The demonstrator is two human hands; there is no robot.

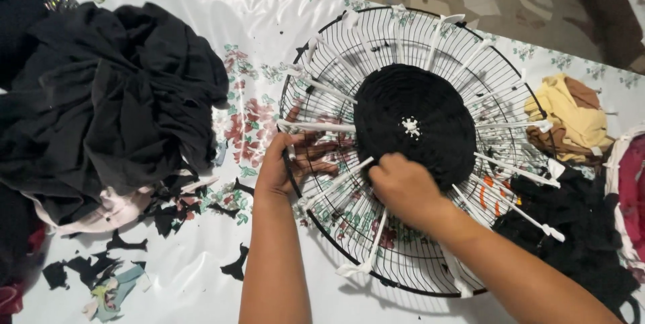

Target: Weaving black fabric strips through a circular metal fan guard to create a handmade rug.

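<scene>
On the far left lies a big pile of black cloth (101, 102), with small black scraps (161, 220) near it on the flowered table cover (201, 15). My left hand (282, 166) grips the rim of the wire grille (430, 35); the fingers go through under the wires, half closed on the rim. My right hand (403, 186) is curled at the edge of the black woven disc (413, 122); I cannot tell if it pinches a strip. The disc fills only the middle of the grille, so I judge the outer ring of white spokes (316, 126) is left to weave. On the right, a yellow cloth (568, 109) and more black cloth crowd the grille; the free room is in front, near me.
</scene>
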